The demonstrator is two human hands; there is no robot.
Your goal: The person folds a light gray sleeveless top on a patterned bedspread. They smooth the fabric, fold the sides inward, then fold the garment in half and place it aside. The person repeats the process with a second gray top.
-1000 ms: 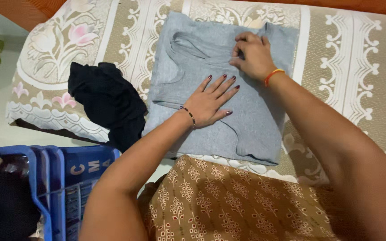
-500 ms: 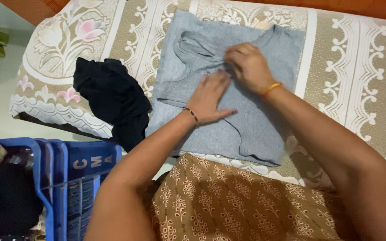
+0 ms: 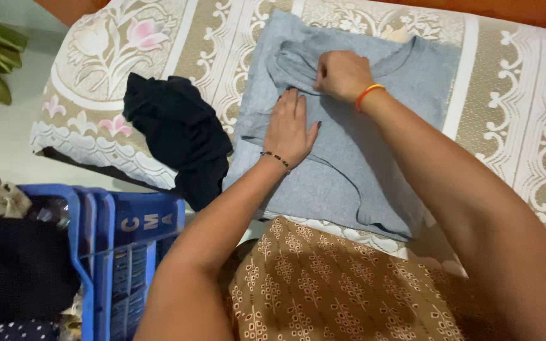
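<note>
Bed w/ floral beige cover (image 3: pixel 513 95): grey shirt (image 3: pixel 374 151) flat, black garment (image 3: pixel 178 132) bunched beside.

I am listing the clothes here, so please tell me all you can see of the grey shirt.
The grey shirt is plain soft knit with a round neckline. It lies partly folded on the patterned bedspread, one sleeve turned inward. The left hand presses flat on it; the right hand pinches the fold near the collar.
</note>
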